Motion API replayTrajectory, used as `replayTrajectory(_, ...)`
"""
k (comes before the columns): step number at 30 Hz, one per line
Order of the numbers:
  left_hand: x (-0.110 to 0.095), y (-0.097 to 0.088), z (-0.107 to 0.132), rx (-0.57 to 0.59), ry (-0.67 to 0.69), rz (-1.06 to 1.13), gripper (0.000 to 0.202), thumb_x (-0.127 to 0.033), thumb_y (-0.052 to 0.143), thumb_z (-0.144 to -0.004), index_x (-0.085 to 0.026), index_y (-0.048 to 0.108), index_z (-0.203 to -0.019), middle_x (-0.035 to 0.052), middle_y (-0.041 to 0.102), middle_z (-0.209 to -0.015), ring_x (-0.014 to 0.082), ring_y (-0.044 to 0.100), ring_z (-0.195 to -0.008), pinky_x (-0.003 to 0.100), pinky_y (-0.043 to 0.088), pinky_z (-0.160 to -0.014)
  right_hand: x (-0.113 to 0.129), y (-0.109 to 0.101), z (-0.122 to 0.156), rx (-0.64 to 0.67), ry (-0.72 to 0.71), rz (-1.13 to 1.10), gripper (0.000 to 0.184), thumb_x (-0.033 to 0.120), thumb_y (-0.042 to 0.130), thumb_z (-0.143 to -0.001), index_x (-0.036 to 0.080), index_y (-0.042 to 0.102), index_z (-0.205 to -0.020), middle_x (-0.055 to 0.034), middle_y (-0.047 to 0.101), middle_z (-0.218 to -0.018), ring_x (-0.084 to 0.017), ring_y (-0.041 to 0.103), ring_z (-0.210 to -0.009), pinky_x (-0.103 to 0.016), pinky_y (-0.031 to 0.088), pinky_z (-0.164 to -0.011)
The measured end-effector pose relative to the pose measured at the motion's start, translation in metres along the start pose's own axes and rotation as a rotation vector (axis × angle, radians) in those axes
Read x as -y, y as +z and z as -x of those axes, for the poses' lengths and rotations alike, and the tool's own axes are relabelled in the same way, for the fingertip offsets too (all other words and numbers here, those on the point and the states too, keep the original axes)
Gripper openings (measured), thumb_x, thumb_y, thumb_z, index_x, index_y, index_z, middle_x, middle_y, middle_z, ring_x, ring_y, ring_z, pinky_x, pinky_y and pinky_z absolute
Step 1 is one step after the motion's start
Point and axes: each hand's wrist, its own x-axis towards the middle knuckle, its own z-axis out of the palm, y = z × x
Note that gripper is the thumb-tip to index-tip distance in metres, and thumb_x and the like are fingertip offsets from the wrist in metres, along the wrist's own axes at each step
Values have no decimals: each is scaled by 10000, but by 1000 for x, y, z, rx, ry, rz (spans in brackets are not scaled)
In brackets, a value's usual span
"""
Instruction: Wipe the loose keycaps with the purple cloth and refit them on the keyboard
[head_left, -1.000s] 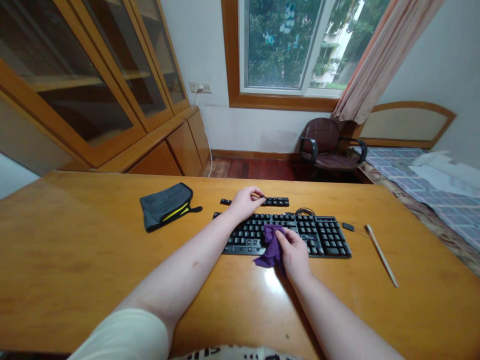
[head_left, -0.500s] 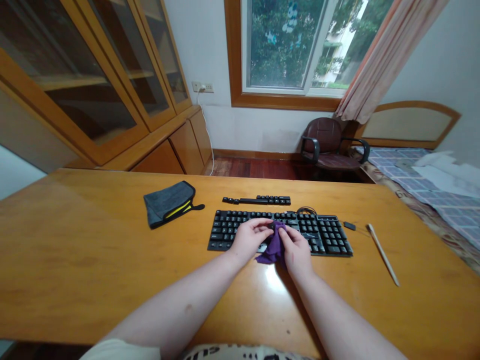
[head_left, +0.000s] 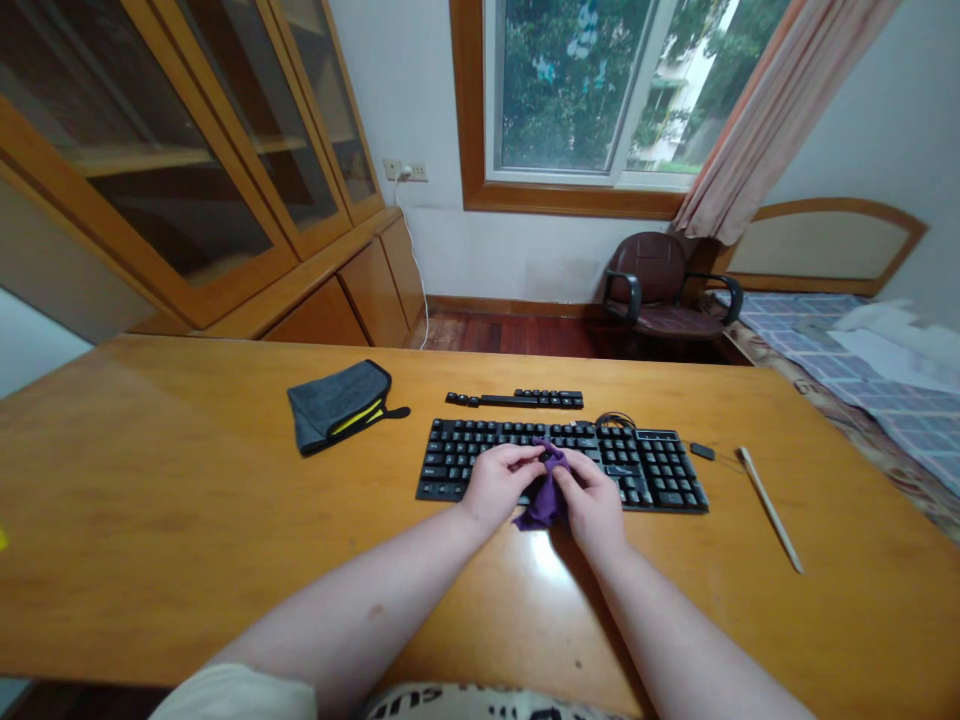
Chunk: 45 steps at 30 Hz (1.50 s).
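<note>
Between the fingertips of my left hand (head_left: 495, 482) is a small black keycap (head_left: 544, 457), mostly covered by fingers and cloth. My right hand (head_left: 594, 498) pinches a purple cloth (head_left: 546, 502), which wraps against the keycap and hangs down between both hands. Both hands are above the front middle of a black keyboard (head_left: 457, 460), hiding part of its keys. Behind the keyboard, loose black keycaps (head_left: 510, 402) lie in rows on the table.
A folded grey cloth (head_left: 337, 400) with yellow inside lies to the left on the wooden table (head_left: 187, 500). Right of the keyboard are a small black piece with thin wire (head_left: 703, 452) and a pale stick (head_left: 771, 512). A coiled cable (head_left: 615, 420) sits behind the keyboard.
The purple cloth has been drawn up and over the keycap, covering more of it. My right fingers have shifted slightly around the cloth; my left hand stays nearly in place.
</note>
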Motion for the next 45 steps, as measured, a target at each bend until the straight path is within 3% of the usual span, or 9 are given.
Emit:
replayTrajectory(7, -7, 3, 5, -29, 41, -81, 191, -222, 689, -649, -176, 705, -834, 41, 677, -749, 144, 627, -665, 259, 528, -656, 3, -4, -1, -80, 48, 10, 128, 289, 593, -733, 195, 679, -735, -39, 669, -784, -193, 598, -769, -328, 454, -748)
replayTrajectory(13, -10, 0, 4, 66, 200, -153, 206, -246, 678, -676, -204, 690, -877, 55, 682, -888, 178, 627, -841, 326, 502, -815, 1, -5, -3, -108, 172, -125, 218, 365, 586, -736, 186, 677, -819, -42, 692, -810, -201, 610, -766, -323, 461, -727)
replayTrajectory(16, -10, 0, 4, 62, 201, -143, 271, -210, 650, -693, -199, 647, -964, 55, 663, -934, 166, 631, -829, 324, 507, -815, -1, -4, -2, -135, 197, -201, 249, 377, 582, -743, 182, 667, -872, -52, 689, -845, -207, 611, -787, -333, 469, -733)
replayTrajectory(20, -10, 0, 6, 78, 192, -142, 397, -126, 597, -696, -185, 527, -1082, 40, 657, -926, 149, 633, -835, 294, 503, -817, 3, -3, -1, -72, 111, -156, 223, 329, 627, -706, 206, 675, -885, -52, 678, -913, -216, 604, -866, -369, 448, -815)
replayTrajectory(24, -9, -2, 9, 81, 264, -298, 490, -116, 580, -686, -201, 428, -1143, 30, 646, -970, 149, 616, -910, 295, 473, -870, 9, -3, 0, -21, 81, -40, 179, 315, 654, -671, 215, 697, -813, -52, 686, -875, -222, 610, -845, -387, 445, -822)
replayTrajectory(32, -3, 2, 12, 79, 335, -476, 328, -236, 570, -741, -206, 428, -1035, 33, 658, -872, 162, 643, -814, 301, 513, -779, 4, -4, -2, -110, 226, -90, 217, 357, 634, -690, 170, 678, -791, -45, 688, -753, -192, 604, -696, -304, 465, -657)
replayTrajectory(38, -3, 0, 7, 24, 448, -578, 161, -200, 533, -750, -205, 462, -895, 29, 638, -804, 173, 634, -813, 353, 465, -894, -2, -2, -4, -166, 222, -224, 223, 354, 629, -700, 184, 660, -841, -39, 680, -809, -187, 602, -744, -314, 475, -694)
replayTrajectory(42, -5, -3, 6, 115, 519, -648, 117, -151, 498, -754, -203, 493, -858, 31, 623, -793, 202, 615, -903, 400, 410, -962, 1, -1, -2, -63, 176, -117, 213, 341, 668, -648, 190, 693, -797, -54, 689, -843, -218, 610, -812, -355, 466, -772)
replayTrajectory(45, -5, -3, 6, 166, 528, -621, 102, -139, 493, -754, -202, 515, -831, 29, 622, -779, 207, 614, -910, 413, 397, -974, 4, -2, -2, -78, 223, -63, 226, 366, 668, -644, 175, 697, -761, -57, 694, -762, -214, 617, -730, -349, 480, -709)
